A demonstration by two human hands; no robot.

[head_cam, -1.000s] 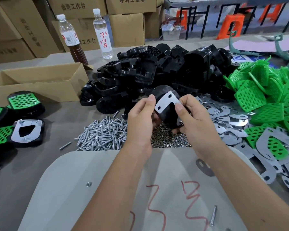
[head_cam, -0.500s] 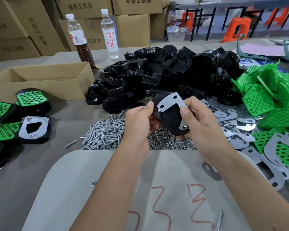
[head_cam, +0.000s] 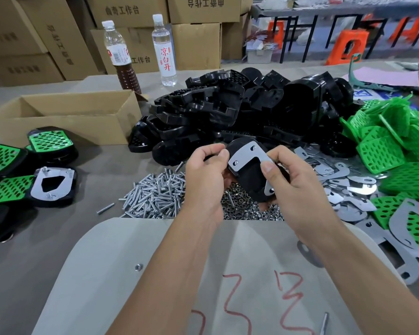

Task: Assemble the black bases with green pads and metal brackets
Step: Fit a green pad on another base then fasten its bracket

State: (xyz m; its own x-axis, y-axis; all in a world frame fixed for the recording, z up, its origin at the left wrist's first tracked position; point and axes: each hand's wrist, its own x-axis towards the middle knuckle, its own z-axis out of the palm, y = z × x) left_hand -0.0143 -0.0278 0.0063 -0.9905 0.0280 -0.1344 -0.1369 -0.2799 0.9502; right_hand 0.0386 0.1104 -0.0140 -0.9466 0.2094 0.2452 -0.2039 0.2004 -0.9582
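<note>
Head view: metal bracket (head_cam: 248, 163) being seated on a black base (head_cam: 253, 183), held above the nuts, centre of table.
Left hand (head_cam: 205, 176) pinches the base's left edge; right hand (head_cam: 292, 187) clamps bracket against base. Advise aligning holes squarely before fitting screws (head_cam: 155, 198).

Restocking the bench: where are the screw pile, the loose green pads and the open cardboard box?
screw pile (head_cam: 155, 197), head view, middle of heap
loose green pads (head_cam: 382, 151), head view, perforated face
open cardboard box (head_cam: 82, 126), head view, front wall

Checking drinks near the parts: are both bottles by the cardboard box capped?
Yes, the brown-liquid bottle and the clear water bottle both stand upright with white caps on, behind the open cardboard box.
</note>
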